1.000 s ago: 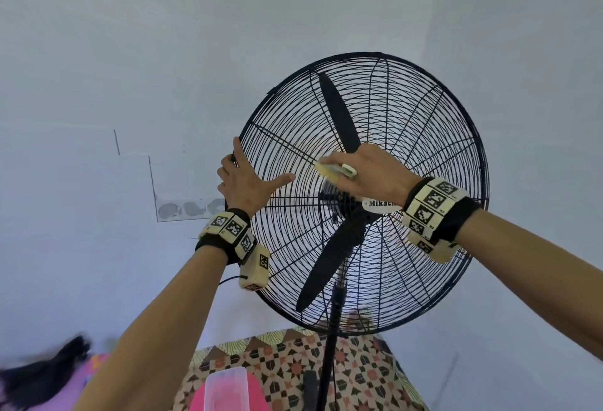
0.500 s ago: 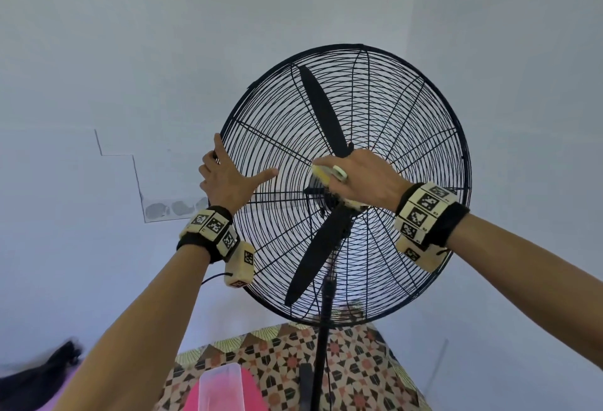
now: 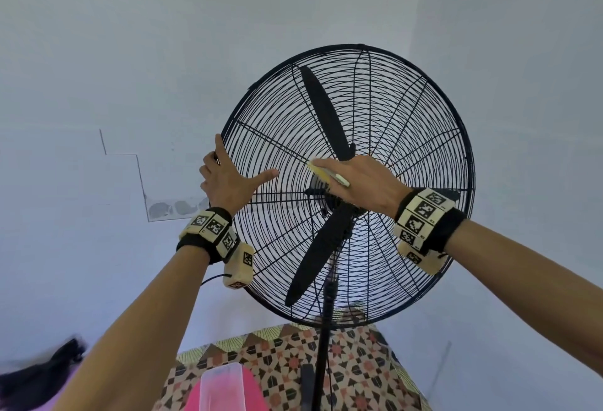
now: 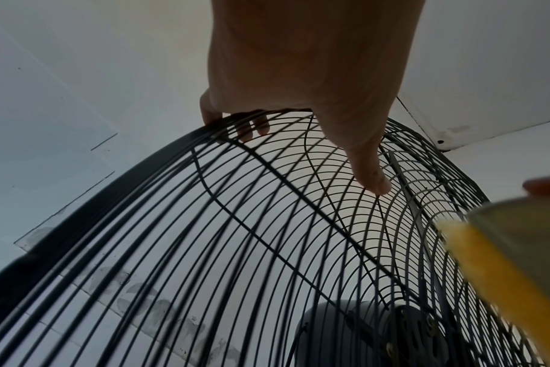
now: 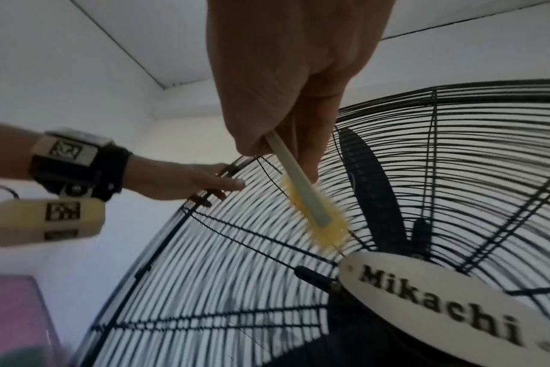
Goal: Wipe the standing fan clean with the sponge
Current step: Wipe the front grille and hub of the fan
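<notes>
both hands on fan grille (image 3: 391, 136): left hand (image 3: 228, 182) fingers clamped on rim, right hand (image 3: 362, 182) fingers pinching sponge (image 3: 321, 173); patterned mat (image 3: 355, 368) below.

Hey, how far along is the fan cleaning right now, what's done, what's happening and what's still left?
Done: no wiped area can be told apart from the rest. In hand: the left hand grips the rim of the fan guard to steady it, while the right hand presses the yellow sponge on the wires just up and left of the Mikachi badge. Left, probably: most of the guard, plus the pole.
</notes>
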The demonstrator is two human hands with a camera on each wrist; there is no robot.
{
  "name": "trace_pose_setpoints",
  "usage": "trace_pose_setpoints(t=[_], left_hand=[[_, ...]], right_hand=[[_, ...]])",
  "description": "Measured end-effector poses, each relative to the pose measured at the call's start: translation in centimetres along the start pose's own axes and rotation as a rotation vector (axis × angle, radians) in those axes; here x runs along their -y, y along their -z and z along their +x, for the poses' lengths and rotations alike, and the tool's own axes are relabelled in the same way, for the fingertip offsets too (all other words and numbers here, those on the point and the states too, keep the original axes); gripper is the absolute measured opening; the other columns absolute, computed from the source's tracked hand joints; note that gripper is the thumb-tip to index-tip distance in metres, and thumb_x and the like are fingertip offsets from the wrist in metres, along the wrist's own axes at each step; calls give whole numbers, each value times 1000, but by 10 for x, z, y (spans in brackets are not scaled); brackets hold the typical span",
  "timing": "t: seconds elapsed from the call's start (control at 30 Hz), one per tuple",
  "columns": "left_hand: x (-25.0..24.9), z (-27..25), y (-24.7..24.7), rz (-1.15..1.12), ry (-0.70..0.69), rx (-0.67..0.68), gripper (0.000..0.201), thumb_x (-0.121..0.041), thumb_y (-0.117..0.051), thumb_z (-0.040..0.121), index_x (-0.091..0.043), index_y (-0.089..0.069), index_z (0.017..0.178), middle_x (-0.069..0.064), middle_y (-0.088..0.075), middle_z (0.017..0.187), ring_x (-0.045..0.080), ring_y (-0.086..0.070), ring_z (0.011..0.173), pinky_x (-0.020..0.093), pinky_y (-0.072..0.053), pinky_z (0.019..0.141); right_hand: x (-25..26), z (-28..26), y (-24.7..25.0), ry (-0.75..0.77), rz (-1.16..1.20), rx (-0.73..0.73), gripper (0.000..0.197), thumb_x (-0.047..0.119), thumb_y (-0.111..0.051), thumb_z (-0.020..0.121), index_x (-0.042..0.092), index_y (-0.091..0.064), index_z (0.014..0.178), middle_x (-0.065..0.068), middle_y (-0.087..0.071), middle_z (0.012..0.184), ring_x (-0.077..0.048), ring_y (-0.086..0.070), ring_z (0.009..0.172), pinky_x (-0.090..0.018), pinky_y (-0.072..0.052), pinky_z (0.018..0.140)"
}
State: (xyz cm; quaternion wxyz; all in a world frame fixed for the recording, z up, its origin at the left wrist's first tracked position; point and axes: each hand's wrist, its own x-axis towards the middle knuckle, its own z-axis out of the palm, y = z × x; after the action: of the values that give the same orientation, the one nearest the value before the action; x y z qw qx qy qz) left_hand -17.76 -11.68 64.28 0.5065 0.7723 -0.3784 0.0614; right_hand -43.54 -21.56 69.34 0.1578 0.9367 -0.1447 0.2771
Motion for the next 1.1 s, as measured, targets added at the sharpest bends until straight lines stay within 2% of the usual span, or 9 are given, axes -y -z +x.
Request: trace_pose_setpoints(t=[0.13,0.23,0.33,0.43,0.5,0.63,0.8,1.0,1.1], left_hand=[[1,0,0,2,-9,-5,144,-82,-76,63,-21,4,165,20,-20,162,40,-25,146,66,-27,114],[0,1,-1,2,-15,-3,144,-83,-76,63,-21,4,165,20,-20,162,40,-25,146,67,-28,113],[2,1,0,8,-8,0,144,-84,-75,62,-21,4,165,20,-20,162,40,-25,145,67,-29,113],[2,1,1,10,-11,2,145,-85,-74,62,-21,5,165,20,-20,162,40,-25,145,67,-29,113],[1,0,0,12,-15,7,145,-86,-73,62,-21,5,165,20,-21,162,41,-26,145,67,-29,112],[3,1,-1,13,-20,-1,144,-85,-73,62,-21,4,165,20,-22,161,41,-27,144,66,-30,111],[4,2,-1,15,-27,-6,144,-87,-71,61,-20,4,165,20,-23,160,42,-28,143,67,-31,111],[5,1,-1,11,-29,-6,144,-86,-72,61,-20,3,165,20,-23,160,41,-29,142,66,-32,111],[11,-1,1,-6,-31,14,144,-84,-75,62,-22,4,165,19,-23,160,41,-29,142,66,-33,110]], right_hand=[[-6,-7,4,-99,-80,72,34,28,-64,97,18,-63,130,10,-42,66,-7,-40,53,-20,-25,50],[-2,-10,10,-77,-21,20,39,26,-66,94,20,-63,132,2,-61,70,-15,-48,54,-21,-31,51],[-5,-15,6,-20,47,-2,39,24,-63,97,18,-62,136,1,-65,67,-13,-48,45,-14,-27,45],[-6,-16,8,-129,-45,115,34,27,-65,95,18,-65,128,-5,-67,80,-17,-57,61,-29,-52,58],[-4,-15,11,-178,-116,143,35,26,-66,92,16,-65,126,-7,-66,82,-22,-60,68,-38,-58,68],[-1,-21,6,-120,-3,9,38,22,-66,92,18,-65,130,-1,-67,69,-15,-52,51,-26,-48,51],[-5,-26,7,-292,-188,148,28,26,-61,95,11,-65,119,-1,-55,74,-21,-52,67,-29,-41,59],[5,-27,8,-233,-43,22,38,22,-63,95,19,-63,132,-5,-62,70,-15,-49,53,-20,-35,46],[6,-27,5,-355,-109,74,35,22,-60,95,12,-63,129,-3,-53,76,-19,-49,64,-27,-36,56]])
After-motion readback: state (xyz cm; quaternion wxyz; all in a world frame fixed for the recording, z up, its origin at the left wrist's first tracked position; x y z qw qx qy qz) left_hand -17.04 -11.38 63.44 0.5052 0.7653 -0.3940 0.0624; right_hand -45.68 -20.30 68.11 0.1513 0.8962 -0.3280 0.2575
